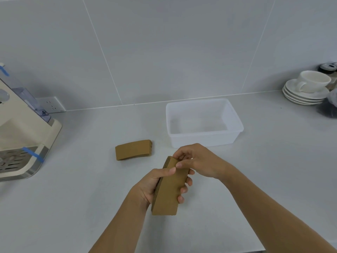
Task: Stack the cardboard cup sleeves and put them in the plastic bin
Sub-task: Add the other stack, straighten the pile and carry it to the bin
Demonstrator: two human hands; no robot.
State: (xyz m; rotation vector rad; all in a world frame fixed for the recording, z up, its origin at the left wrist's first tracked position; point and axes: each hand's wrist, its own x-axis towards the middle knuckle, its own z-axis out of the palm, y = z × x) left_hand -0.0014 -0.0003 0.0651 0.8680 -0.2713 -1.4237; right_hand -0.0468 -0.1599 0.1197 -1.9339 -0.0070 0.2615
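Note:
A stack of brown cardboard cup sleeves (168,190) is held upright above the counter, near its front middle. My left hand (151,185) wraps around the stack from the left, fingertips showing on its right edge. My right hand (197,161) pinches the stack's top end with thumb and fingers. A second small pile of sleeves (134,149) lies flat on the counter, to the left and further back. The white translucent plastic bin (204,138) stands behind my right hand, with nothing visible inside it.
A cream coffee machine (21,136) with blue tape stands at the left edge. A white cup (311,81) on stacked saucers (302,96) sits at the back right, next to a dark object. A wall socket (52,105) is behind the machine.

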